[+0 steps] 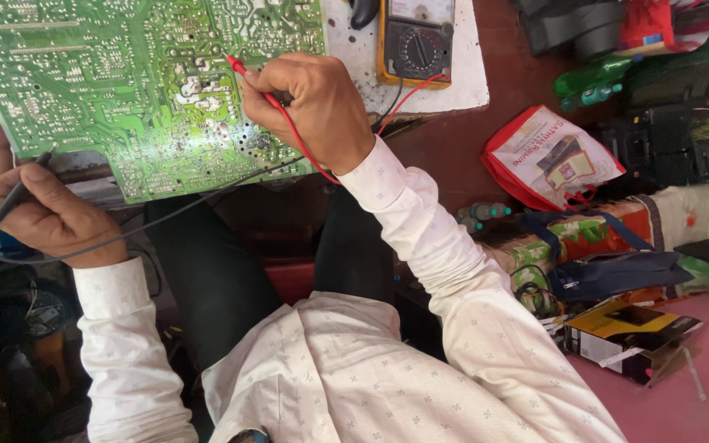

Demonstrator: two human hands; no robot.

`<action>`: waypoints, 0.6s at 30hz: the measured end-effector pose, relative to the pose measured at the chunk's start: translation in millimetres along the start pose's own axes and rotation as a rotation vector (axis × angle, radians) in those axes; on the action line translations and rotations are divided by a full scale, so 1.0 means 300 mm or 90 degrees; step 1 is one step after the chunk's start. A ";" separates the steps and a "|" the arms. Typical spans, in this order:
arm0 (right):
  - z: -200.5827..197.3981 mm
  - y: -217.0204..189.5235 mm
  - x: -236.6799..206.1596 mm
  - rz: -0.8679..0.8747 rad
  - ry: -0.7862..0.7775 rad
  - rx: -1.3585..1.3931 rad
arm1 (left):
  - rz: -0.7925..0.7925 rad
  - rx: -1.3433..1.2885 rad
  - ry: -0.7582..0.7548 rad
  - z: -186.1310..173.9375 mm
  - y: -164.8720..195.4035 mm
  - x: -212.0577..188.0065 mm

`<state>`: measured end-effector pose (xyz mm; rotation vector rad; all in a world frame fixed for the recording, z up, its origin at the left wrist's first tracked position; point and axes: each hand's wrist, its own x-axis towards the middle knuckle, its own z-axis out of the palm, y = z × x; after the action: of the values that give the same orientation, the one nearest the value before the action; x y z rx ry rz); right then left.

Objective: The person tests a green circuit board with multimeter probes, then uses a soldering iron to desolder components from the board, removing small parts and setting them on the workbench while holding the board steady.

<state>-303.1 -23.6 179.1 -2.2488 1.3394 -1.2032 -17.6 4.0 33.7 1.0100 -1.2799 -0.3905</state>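
A large green circuit board (125,82) lies solder side up in front of me, reaching from the top left to the middle. My right hand (317,107) pinches a red test probe (249,78) and holds its tip on the board's right part. My left hand (38,213) grips a black test probe (11,201) whose tip touches the board's lower left edge. Red and black leads run from the probes to a yellow multimeter (416,41) on a white surface behind the right hand.
To the right stand a red and white bag (547,160), a dark blue pouch (617,275), a yellow and black box (629,332), green bottles (592,86) and dark equipment (666,143). My dark-trousered knees (207,271) sit below the board.
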 end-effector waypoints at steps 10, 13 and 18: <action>-0.001 -0.007 -0.001 0.012 0.002 0.006 | 0.013 0.009 -0.004 -0.014 -0.019 0.001; 0.000 -0.010 -0.015 0.005 0.007 0.008 | 0.008 0.000 0.003 -0.018 -0.025 -0.015; 0.041 0.028 -0.024 -0.031 0.000 0.058 | -0.143 -0.087 0.061 -0.036 -0.044 0.000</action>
<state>-300.6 -24.4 162.8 -2.2299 1.2116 -1.2529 -4.1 1.1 23.8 1.0466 -1.0436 -0.5872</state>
